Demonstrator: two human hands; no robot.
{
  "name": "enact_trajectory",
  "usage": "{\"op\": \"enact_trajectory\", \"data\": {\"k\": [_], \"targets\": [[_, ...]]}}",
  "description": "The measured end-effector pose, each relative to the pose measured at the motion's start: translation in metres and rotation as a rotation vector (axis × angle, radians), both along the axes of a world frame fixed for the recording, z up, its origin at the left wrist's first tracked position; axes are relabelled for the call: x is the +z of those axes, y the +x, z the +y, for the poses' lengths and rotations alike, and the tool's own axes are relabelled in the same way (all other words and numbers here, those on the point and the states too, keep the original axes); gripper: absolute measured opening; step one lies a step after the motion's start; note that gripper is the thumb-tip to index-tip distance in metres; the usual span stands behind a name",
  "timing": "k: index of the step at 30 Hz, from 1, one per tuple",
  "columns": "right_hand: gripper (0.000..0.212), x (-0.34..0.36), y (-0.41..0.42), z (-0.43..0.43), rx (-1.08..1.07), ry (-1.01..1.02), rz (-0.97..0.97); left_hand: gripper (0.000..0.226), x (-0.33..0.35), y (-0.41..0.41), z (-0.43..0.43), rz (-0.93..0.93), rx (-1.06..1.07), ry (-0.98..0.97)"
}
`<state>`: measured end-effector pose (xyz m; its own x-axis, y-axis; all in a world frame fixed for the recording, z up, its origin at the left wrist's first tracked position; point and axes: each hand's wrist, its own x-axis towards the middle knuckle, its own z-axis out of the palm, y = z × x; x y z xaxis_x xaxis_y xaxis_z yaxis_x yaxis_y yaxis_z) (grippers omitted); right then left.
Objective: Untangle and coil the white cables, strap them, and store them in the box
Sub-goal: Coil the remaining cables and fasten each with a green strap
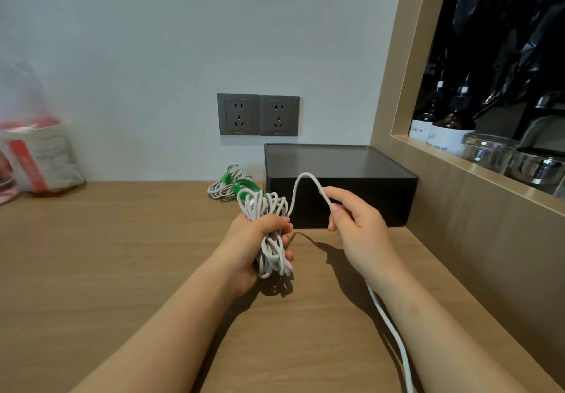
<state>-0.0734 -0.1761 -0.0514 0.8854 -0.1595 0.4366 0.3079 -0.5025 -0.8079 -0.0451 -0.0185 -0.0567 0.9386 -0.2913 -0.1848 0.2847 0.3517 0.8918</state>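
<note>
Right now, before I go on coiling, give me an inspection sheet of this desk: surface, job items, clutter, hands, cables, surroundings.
Surface: wooden desk against a pale wall.
Job's things: black box at back right; strapped coil left of it; second green strap lying beside that coil.
Clutter: plastic bag of red-and-white packs, far left.
Hands: left hand grips the white cable bundle; right hand pinches its free strand.
Cables: the free strand arches from the bundle to the right hand, then trails toward the person.
Surroundings: two wall sockets, nothing plugged in; bottles and glass jars in the right niche.
</note>
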Motion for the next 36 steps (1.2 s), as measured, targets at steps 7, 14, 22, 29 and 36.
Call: {"op": "enact_trajectory", "data": {"k": [7, 14, 22, 29, 36], "targets": [[0.035, -0.002, -0.006, 0.011, 0.186, -0.198, -0.021, 0.015, 0.001, 0.002, 0.001, -0.006, 0.100, -0.066], [0.036, -0.004, -0.006, 0.013, 0.151, -0.297, -0.014, 0.026, 0.002, -0.002, -0.003, -0.080, 0.083, -0.026], [0.013, -0.008, -0.006, 0.015, 0.091, -0.325, -0.077, 0.025, 0.006, -0.002, -0.005, -0.126, 0.190, -0.089], [0.011, -0.005, -0.009, 0.019, 0.134, -0.306, -0.108, 0.036, 0.003, -0.001, -0.004, -0.191, 0.207, 0.008], [0.011, -0.005, -0.009, 0.020, 0.163, -0.352, -0.119, 0.043, 0.000, 0.004, -0.003, -0.189, 0.239, 0.041]]}}
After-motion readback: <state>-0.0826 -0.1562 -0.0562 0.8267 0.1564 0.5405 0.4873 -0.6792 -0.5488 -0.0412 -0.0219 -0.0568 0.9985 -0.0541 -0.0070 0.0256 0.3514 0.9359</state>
